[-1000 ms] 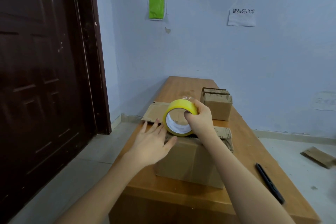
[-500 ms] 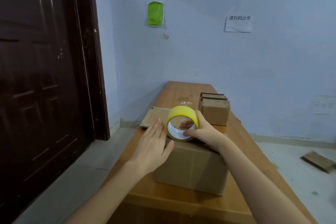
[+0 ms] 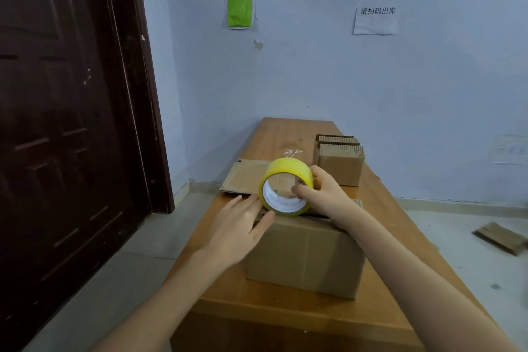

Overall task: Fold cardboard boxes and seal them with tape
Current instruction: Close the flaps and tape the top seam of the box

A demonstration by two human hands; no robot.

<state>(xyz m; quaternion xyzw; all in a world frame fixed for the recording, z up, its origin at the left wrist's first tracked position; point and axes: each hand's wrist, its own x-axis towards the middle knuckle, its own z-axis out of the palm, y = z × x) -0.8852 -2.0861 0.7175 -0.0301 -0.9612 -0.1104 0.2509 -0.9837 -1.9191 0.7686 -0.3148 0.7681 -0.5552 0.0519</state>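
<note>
Our right hand pinches the yellow tape roll on the brown cardboard box at the worktop's near edge; left hand lies flat, fingers straight. We'd press the flaps and pull slowly, probably.

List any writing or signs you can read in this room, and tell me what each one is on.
"请扫码出库": black characters along the top of the white paper sheet stuck on the blue wall.
White paper low on the wall at the right: only faint marks, too blurred to read.
Inner core of the yellow tape roll: grey print, too small to read.
Green patch on the wall: no writing visible.
</note>
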